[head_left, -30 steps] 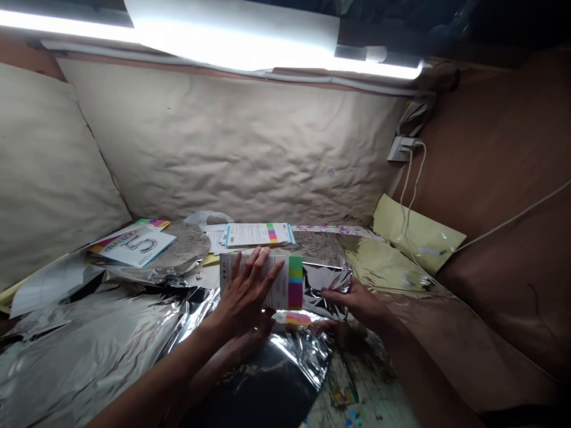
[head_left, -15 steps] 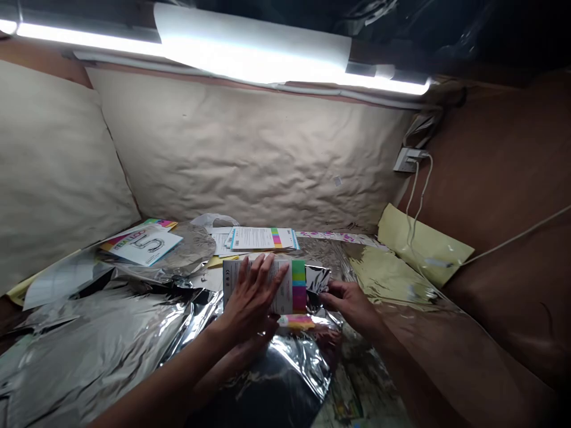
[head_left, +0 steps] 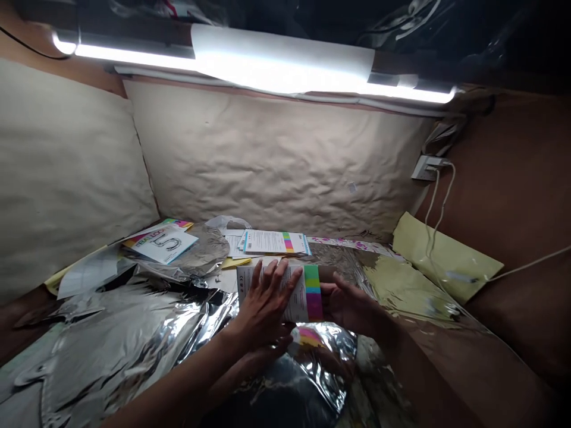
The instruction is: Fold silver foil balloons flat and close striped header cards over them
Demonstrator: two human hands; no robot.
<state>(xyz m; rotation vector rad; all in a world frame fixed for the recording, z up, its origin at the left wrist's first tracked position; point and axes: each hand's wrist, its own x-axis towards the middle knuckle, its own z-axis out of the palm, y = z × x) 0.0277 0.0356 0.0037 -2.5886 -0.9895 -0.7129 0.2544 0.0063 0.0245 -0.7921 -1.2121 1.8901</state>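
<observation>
Crumpled silver foil (head_left: 125, 339) lay at the near left. In the middle, the left hand (head_left: 265, 297) pressed flat, fingers spread, on a striped card (head_left: 312, 291). The right hand (head_left: 350, 306) gripped the card's right end. Yellow foil (head_left: 401, 279) lay further right.

Tube lamp (head_left: 276, 62) glaring overhead; corners dark, warped.

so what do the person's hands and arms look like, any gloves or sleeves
The left hand and right hand are bare: no gloves, rings or watch visible. No sleeve shows on either arm, though the right one lies in shadow.
</observation>
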